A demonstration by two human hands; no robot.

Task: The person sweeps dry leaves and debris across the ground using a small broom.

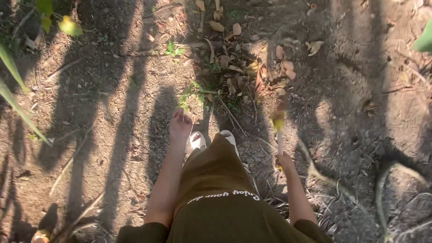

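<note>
I look straight down at bare dirt and my own olive-green garment. My right hand [285, 160] is closed around the pale handle of a long tool [280, 135], a broom or rake, whose blurred yellow-brown head points at a pile of dry leaves [252, 67] ahead of me. My left hand [180, 123] hangs out in front of my body with its fingers loosely curled, holding nothing that I can see. My two light-coloured shoes [198, 140] show just past the garment's hem.
Small green weeds [193, 92] grow by the leaf pile. Long green blades [13, 90] reach in at the left edge and a leaf at the right edge [425, 40]. Thin sticks and roots [324, 175] lie on the soil, crossed by long shadows.
</note>
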